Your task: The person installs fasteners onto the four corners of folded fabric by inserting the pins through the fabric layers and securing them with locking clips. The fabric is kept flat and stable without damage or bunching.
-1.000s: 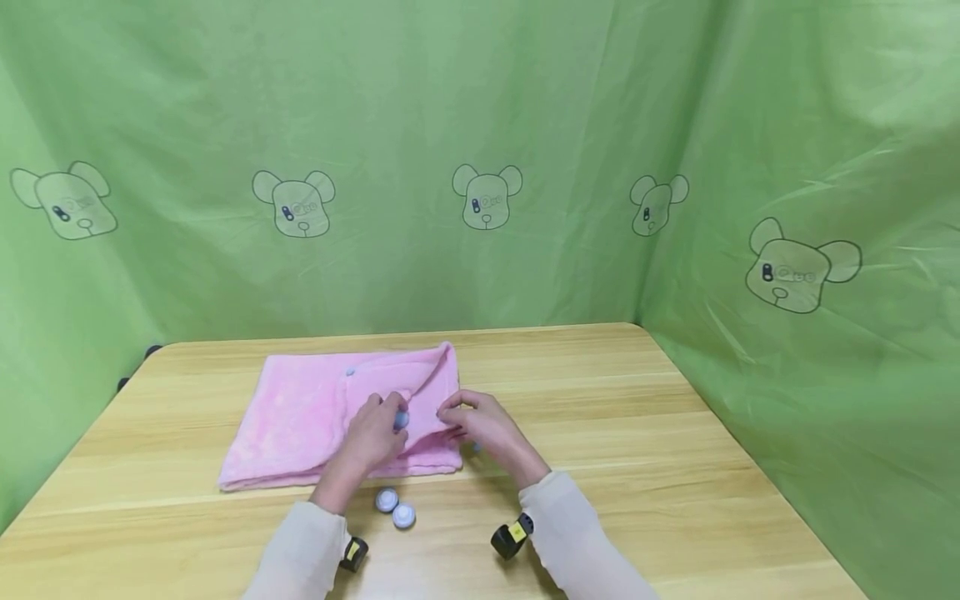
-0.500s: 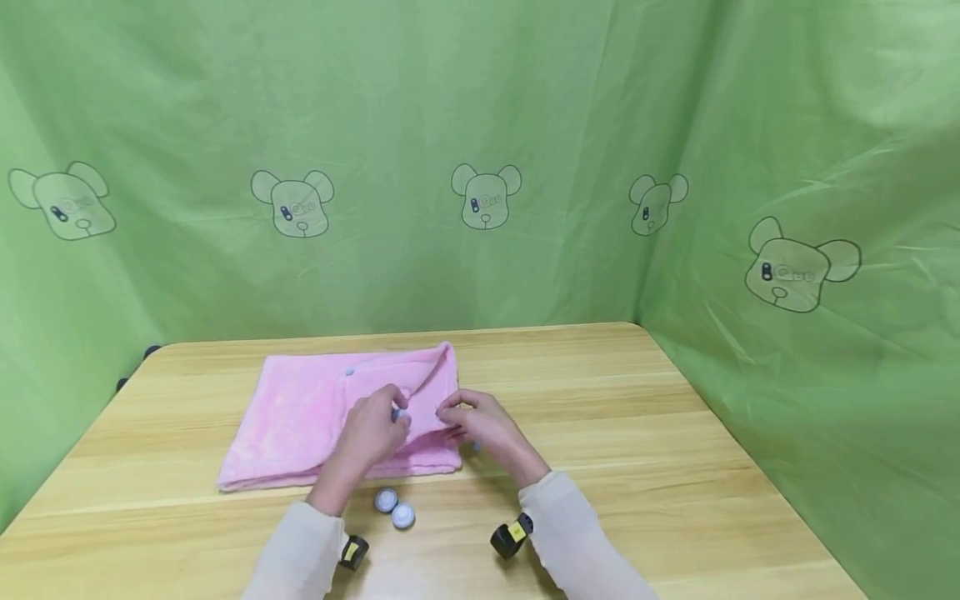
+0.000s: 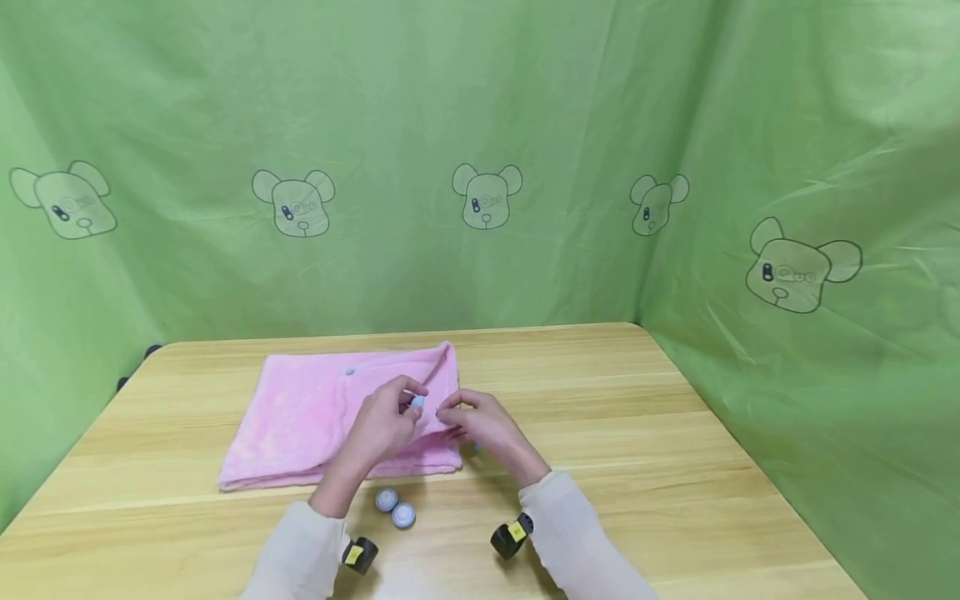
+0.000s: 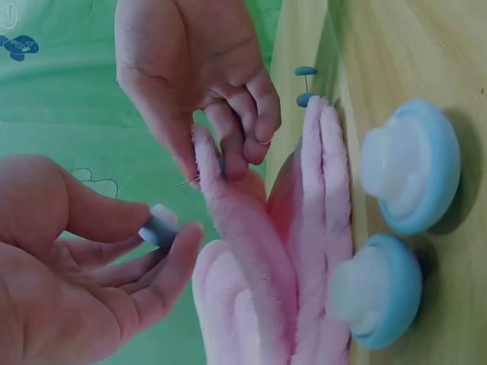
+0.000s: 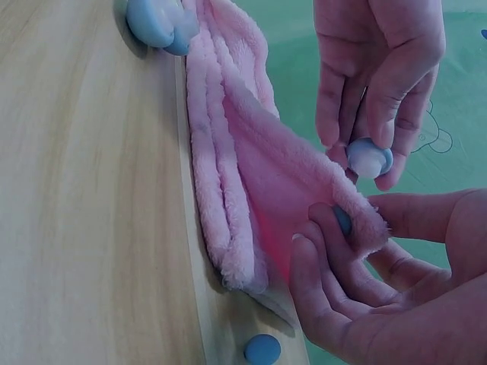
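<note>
A folded pink plush blanket (image 3: 292, 417) lies on the table, its near right corner lifted. My right hand (image 3: 487, 425) pinches that corner between thumb and fingers. A blue pin head (image 5: 342, 220) sits under the cloth against my right fingers, and its thin needle (image 4: 187, 182) pokes out on the other side. In the left wrist view, my left hand (image 4: 91, 266) pinches a small round blue-and-white pin cap (image 4: 158, 230) between thumb and fingertips. That cap is close to the needle but apart from it. The white side of the cap shows in the right wrist view.
Two more blue-and-white caps (image 4: 418, 167) lie on the wooden table (image 3: 630, 500) before the blanket. Another blue-headed pin (image 4: 306, 80) stands near the blanket's right edge. A small blue button (image 3: 350, 372) shows on the blanket. Green curtains (image 3: 390, 275) surround the table.
My left hand has moved right and slightly away from me with the cap, closer to the lifted corner. My right hand and the blanket stay where they were.
</note>
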### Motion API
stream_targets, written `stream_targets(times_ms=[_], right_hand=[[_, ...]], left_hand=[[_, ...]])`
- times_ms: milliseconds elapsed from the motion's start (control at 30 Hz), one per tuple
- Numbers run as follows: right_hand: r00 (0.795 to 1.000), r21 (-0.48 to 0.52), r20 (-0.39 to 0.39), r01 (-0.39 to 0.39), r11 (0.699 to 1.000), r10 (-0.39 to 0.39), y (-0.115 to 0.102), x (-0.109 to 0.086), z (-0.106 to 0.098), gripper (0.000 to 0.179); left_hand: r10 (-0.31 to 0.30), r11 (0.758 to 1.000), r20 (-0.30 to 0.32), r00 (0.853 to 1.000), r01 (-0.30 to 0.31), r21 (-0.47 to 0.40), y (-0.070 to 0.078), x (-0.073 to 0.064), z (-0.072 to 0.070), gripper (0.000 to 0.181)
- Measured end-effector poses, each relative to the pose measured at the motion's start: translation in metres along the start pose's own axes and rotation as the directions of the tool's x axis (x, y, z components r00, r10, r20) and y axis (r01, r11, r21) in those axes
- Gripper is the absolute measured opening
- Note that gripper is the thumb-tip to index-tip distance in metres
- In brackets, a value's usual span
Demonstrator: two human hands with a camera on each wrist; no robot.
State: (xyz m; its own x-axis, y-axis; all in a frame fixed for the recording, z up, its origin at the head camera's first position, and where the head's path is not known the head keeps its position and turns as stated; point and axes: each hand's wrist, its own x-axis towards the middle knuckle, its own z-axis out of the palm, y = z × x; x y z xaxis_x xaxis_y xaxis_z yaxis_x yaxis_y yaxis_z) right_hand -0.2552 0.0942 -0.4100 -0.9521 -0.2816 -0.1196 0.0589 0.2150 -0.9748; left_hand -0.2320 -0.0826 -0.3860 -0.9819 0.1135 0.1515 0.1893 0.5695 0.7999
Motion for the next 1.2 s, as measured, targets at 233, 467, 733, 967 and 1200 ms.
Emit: stream_targets(times_ms=[233, 467, 733, 967, 1200], right_hand=[[1.0, -0.013, 0.006, 0.005, 1.0, -0.005, 0.0008, -0.0003, 0.0008, 0.019], [1.0, -0.006, 0.006, 0.003, 1.0, -0.003, -0.0003, 0.0, 0.0004, 0.019], [1.0, -0.004, 0.01, 0.014, 1.0, -0.014, 0.0014, 0.0009, 0.0005, 0.019], [1.0, -0.004, 0.008, 0.006, 1.0, -0.006, 0.0011, 0.0009, 0.0005, 0.02], [1.0, -0.019, -0.011, 0.005, 1.0, -0.005, -0.0006, -0.0014, 0.0021, 0.023]], left_hand=[[0.009, 0.994, -0.001, 1.0, -0.009, -0.108, -0.0053, 0.0028, 0.0024, 0.028], [0.035, 0.994, 0.005, 0.999, -0.034, -0.105, -0.0076, 0.0038, 0.0065, 0.029], [0.052, 0.996, -0.002, 0.999, -0.052, -0.077, -0.007, 0.0036, 0.008, 0.031], [0.073, 0.995, -0.016, 0.997, -0.074, -0.066, -0.0057, 0.002, 0.0085, 0.027], [0.081, 0.995, -0.021, 0.997, -0.082, -0.062, -0.0057, 0.0021, 0.0098, 0.023]])
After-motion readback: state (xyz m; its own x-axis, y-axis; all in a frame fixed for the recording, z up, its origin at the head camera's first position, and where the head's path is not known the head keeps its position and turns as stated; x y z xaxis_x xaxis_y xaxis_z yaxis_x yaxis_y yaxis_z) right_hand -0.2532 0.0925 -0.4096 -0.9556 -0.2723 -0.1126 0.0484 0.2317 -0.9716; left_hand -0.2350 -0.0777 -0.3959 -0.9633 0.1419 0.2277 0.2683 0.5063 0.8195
